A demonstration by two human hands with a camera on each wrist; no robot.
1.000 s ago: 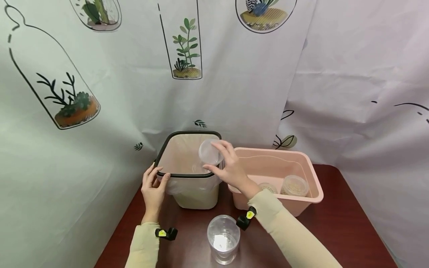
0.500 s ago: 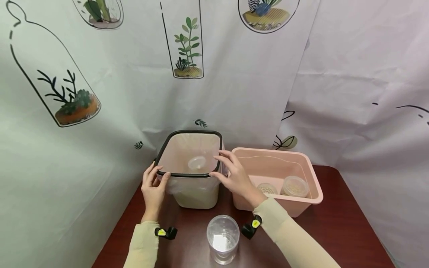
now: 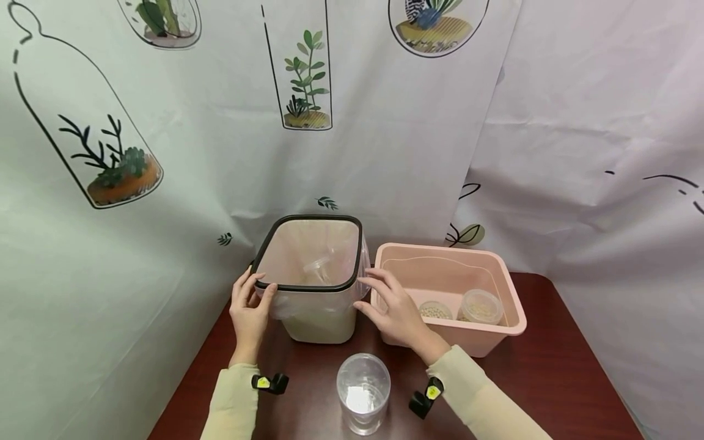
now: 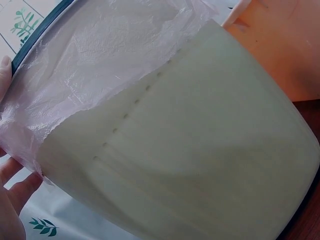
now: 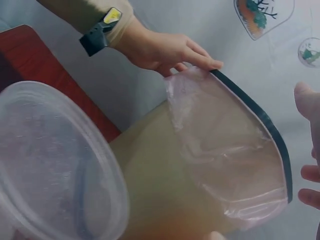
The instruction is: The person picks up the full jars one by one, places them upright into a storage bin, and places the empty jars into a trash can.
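Note:
A cream trash bin [image 3: 321, 324] with a black rim and a thin translucent bag liner [image 4: 110, 60] stands on the table. My left hand [image 3: 249, 315] grips its near left corner, thumb on the front and fingers along the side; the right wrist view shows this hand [image 5: 160, 50] too. A clear plastic container [image 3: 318, 267], blurred, lies inside the bin. My right hand [image 3: 398, 308] holds nothing; its fingers are apart and gently bent, beside the bin's right side and in front of the pink tub.
The pink rectangular tub [image 3: 440, 252] sits to the right of the bin. In it are two round clear containers of pale grains, one [image 3: 481, 307] taller-looking than the other [image 3: 436, 310]. A clear plastic cup [image 3: 363, 391] stands upright on the dark red table [image 3: 555, 379] between my forearms.
My right hand has let go of the clear container, which dropped into the bin. That hand then moved down and right, toward the tub. My left hand stayed on the rim.

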